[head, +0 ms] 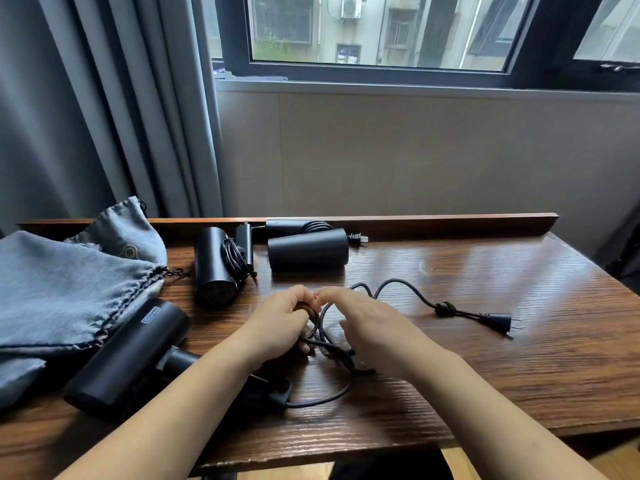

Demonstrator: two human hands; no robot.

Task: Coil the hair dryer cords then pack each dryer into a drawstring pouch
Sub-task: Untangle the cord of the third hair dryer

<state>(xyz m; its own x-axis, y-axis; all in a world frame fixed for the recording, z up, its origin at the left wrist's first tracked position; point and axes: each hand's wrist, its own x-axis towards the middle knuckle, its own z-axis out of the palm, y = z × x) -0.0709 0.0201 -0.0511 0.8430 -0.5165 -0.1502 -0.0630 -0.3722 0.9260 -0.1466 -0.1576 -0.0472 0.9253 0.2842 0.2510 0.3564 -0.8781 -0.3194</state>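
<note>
A black hair dryer (128,355) lies at the near left of the wooden table (485,358). Its black cord (405,289) loops across the middle and ends in a plug (498,321) at the right. My left hand (280,323) grips several loops of this cord. My right hand (367,323) pinches the cord right beside the left hand's fingertips. Two more black dryers, one (214,268) at centre left and one (308,252) behind the hands, lie with their cords wound up. Grey drawstring pouches (62,289) are piled at the far left.
A raised wooden ledge (450,221) runs along the table's back edge, against the wall under a window. Grey curtains (104,116) hang at the back left. The table's right half holds only the cord's plug end.
</note>
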